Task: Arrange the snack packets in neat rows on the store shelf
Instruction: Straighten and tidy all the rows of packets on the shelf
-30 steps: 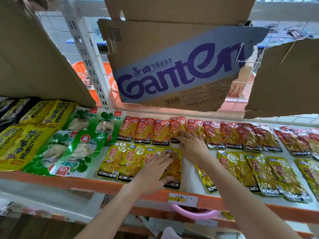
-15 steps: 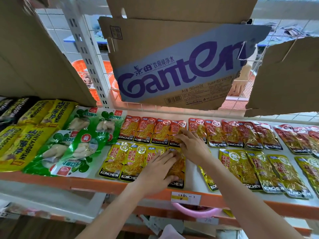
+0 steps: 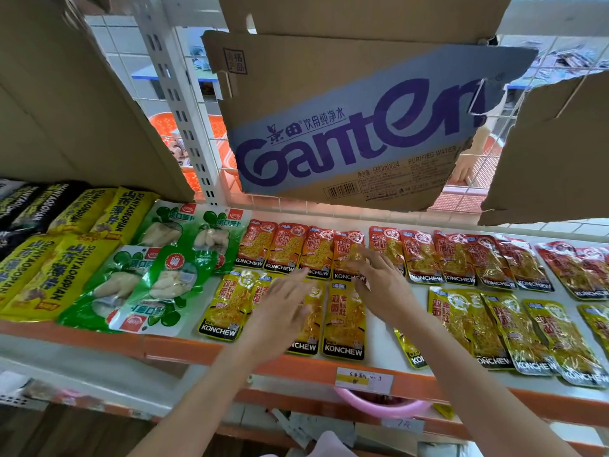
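Hands (image 3: 329,298) blurred, perhaps covering yellow packets (image 3: 344,321)

My blurred left hand (image 3: 280,311) covers two yellow foil snack packets (image 3: 309,321); I can't read the small paper price tag (image 3: 364,379); red foil packets (image 3: 593,268) run off right.

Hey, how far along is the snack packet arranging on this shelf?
Mostly done: the red packets form a back row. In hand: the left hand rests on the yellow packets, the right hand reaches the red row. Left: a gap beside them and one stray yellow packet at the shelf edge.
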A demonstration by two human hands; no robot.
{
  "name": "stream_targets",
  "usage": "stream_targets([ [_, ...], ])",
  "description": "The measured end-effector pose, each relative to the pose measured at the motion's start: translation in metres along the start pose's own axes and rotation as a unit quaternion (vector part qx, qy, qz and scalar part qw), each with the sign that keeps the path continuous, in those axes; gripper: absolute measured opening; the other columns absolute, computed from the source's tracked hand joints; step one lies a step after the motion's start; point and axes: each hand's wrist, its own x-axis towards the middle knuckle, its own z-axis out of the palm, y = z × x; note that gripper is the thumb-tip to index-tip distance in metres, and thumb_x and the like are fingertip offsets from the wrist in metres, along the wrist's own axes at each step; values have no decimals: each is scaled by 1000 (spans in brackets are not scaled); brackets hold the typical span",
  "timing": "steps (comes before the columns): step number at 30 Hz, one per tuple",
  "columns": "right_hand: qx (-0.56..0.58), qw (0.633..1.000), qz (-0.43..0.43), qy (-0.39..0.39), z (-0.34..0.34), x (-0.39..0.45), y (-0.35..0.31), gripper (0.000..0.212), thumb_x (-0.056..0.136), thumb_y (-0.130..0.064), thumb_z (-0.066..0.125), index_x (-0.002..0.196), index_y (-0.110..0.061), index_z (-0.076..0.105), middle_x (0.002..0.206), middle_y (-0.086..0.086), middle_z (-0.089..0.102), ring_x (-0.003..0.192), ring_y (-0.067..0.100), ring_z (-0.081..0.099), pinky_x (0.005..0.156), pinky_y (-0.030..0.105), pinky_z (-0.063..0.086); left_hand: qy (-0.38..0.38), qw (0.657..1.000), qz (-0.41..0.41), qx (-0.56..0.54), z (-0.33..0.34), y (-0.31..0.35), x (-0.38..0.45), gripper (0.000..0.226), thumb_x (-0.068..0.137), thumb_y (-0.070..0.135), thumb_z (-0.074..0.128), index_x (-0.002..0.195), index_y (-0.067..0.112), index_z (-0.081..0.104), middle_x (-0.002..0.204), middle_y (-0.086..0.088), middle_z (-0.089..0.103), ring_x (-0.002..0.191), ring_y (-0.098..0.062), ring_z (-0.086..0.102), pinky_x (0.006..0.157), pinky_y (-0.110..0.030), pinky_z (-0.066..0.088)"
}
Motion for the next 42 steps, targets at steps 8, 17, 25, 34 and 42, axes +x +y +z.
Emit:
stream_targets([
  [8, -23, 1000, 7, -19, 21, 0, -32, 50, 98, -42, 33, 145, -27, 26, 157, -6, 4, 144, 14, -6, 116, 39, 1, 42, 978, -99, 180, -28, -85, 22, 75, 83, 66, -8, 146, 29, 8, 153, 7, -6, 142, -14, -9, 116, -39, -10],
  [17, -68, 995, 36, -58, 46, 22, -40, 62, 88, -70, 14, 145, -48, 7, 157, -7, -9, 142, 22, -20, 111, 57, -14, -40, 974, -66, 215, -27, -92, 36, 77, 67, 81, -19, 138, 53, -8, 154, 13, -14, 142, -9, -17, 112, -46, -18],
  [25, -43, 998, 27, -45, 42, 21, -41, 57, 90, -66, 17, 144, -48, 13, 157, -9, -7, 142, 18, -20, 113, 54, -12, -16, 977, -68, 202, -25, -91, 36, 84, 72, 80, -11, 145, 45, 13, 156, 11, 1, 144, -9, -7, 114, -46, -13],
  [34, -46, 995, 84, -12, 31, 18, -15, 52, 99, -42, 24, 149, -30, 13, 158, -4, 0, 145, 16, -3, 117, 44, -5, -78, 980, 28, 183, -5, -37, 68, 86, 73, 73, -14, 148, 32, -2, 153, 11, -17, 139, -7, -21, 114, -32, -14],
  [42, -4, 995, 99, 27, 10, 11, -3, 48, 100, -37, 30, 146, -26, 26, 157, 0, 13, 143, 22, 13, 115, 37, 8, -88, 979, 2, 182, 3, -33, 71, 95, 69, 76, -22, 149, 30, 0, 157, 7, -10, 143, -10, -13, 116, -37, -10],
])
